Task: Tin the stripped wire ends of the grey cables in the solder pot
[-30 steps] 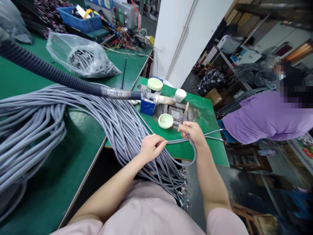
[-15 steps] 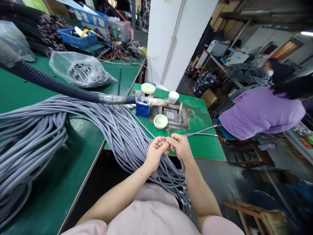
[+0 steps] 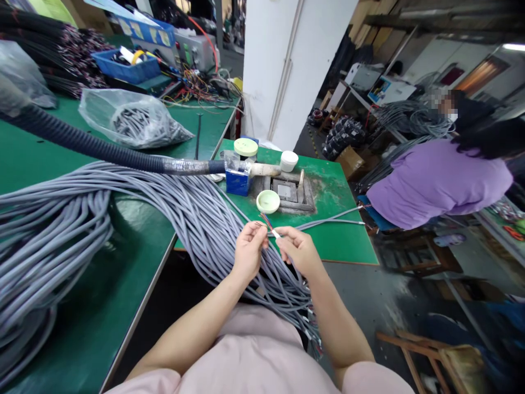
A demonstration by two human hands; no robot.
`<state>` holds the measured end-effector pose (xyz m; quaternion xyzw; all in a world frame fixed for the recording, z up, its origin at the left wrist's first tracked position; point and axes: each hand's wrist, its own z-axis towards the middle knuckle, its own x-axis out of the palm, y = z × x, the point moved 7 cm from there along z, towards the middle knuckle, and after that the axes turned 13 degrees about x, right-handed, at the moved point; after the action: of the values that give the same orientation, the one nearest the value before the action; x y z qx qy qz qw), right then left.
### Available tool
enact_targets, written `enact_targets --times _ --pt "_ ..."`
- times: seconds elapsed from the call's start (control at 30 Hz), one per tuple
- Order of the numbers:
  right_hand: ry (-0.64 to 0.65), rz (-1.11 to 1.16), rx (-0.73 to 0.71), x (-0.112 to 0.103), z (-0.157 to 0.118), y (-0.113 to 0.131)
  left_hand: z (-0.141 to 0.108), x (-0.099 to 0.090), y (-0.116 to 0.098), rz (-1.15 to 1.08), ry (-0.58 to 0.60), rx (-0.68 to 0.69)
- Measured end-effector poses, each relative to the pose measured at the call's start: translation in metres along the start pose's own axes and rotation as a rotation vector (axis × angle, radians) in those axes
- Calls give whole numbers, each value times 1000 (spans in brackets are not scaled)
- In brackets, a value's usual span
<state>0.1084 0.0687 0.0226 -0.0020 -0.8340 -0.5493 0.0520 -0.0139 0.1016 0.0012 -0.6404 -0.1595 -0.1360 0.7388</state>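
My left hand (image 3: pixel 250 247) pinches the thin wire ends of a cable between thumb and fingers. Close beside it, my right hand (image 3: pixel 297 249) is closed on the same cable end, near a white sleeve (image 3: pixel 275 233) from which coloured wires (image 3: pixel 266 221) fan out. Grey cables (image 3: pixel 205 219) form a large bundle that runs from the left, under my hands and down toward my lap. Just beyond the wires stands a pale green round dish (image 3: pixel 268 202). Behind it a square metal fixture (image 3: pixel 286 190) is set on the green table (image 3: pixel 340 241).
A ribbed hose (image 3: pixel 102 148) crosses from the left to a blue box (image 3: pixel 237 183). White (image 3: pixel 289 161) and yellow-lidded (image 3: pixel 246 146) tubs stand behind. A plastic bag (image 3: pixel 135 117) lies back left. A person in a purple top (image 3: pixel 438 186) is at the right.
My hands have moved slightly left and apart. The right hand's fingers have spread back from the wires, and the white sleeve now shows. The coloured wires point up and left.
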Motion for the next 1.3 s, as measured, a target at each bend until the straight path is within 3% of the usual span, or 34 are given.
enact_targets --times 0.1,0.23,0.3,0.37,0.5,0.6,0.7,1.0,1.13,1.3 --pt "62 -13 6 2 -18 -4 8 -12 -21 192 -20 235" --pt "108 212 58 10 -45 -7 -7 5 -56 452 243 683" --pt "102 298 52 17 -55 -6 -15 12 -64 424 295 738" --pt "96 324 41 25 -60 -6 -14 11 -62 332 220 601" --pt "46 313 0 32 -56 -16 -13 10 -30 -12 33 64" --pt "-37 282 -36 28 -52 -24 -23 23 -10 -220 45 -262" --pt "-70 243 -71 24 -53 -28 -34 33 -4 -292 96 -438" --pt "-121 307 -82 19 -53 -37 -41 40 -10 -379 153 -478" --pt "-69 164 -93 14 -51 -30 -38 40 -11 -330 206 -450" --pt "-412 -86 -282 -29 -57 4 -42 41 -3 -224 340 -398"
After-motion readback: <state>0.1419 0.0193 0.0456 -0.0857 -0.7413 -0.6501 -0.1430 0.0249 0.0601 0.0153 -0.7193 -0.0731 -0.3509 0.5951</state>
